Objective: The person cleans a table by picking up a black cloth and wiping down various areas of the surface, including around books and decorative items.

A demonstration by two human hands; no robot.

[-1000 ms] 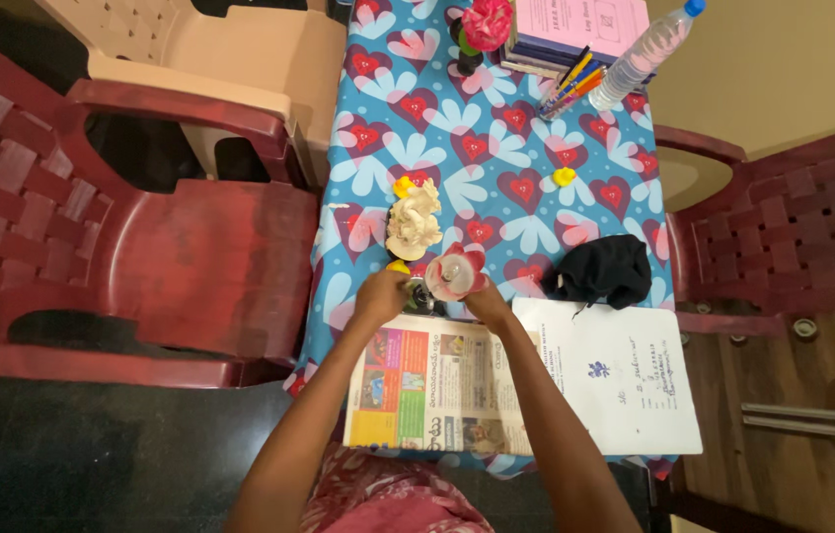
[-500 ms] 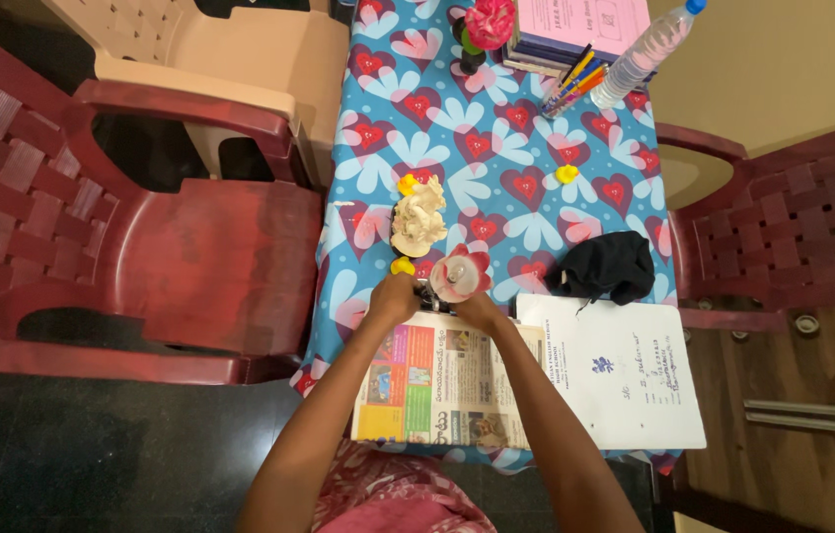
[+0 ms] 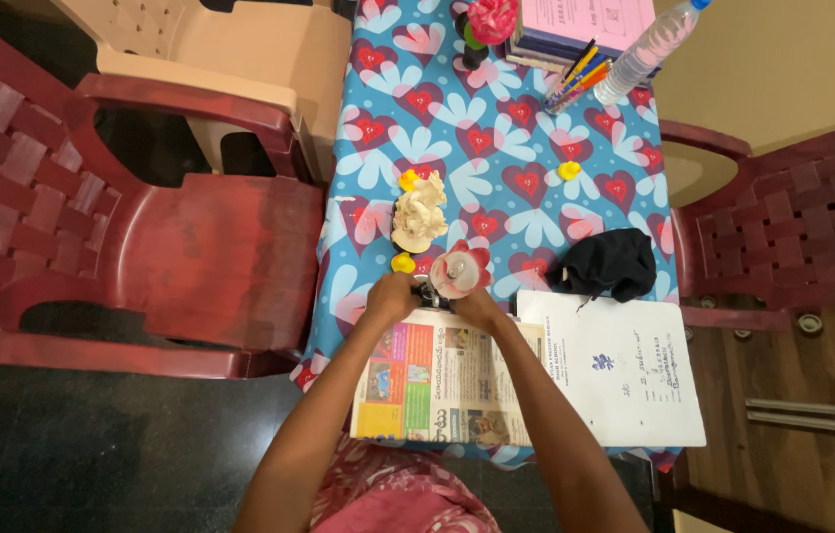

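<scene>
Hands, left (image 3: 393,297) and right (image 3: 477,308), meet with arms outstretched, clasped around a small dark object (image 3: 426,294).

A home room: maroon plastic chairs (image 3: 190,247) flank a worktop (image 3: 496,148) under a heart-patterned cloth, with books (image 3: 585,25), pens (image 3: 575,79) and a water bottle (image 3: 645,49) at the worktop's far end.

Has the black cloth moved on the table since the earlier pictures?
No. The black cloth lies at the white paper's top edge, as before.
</scene>
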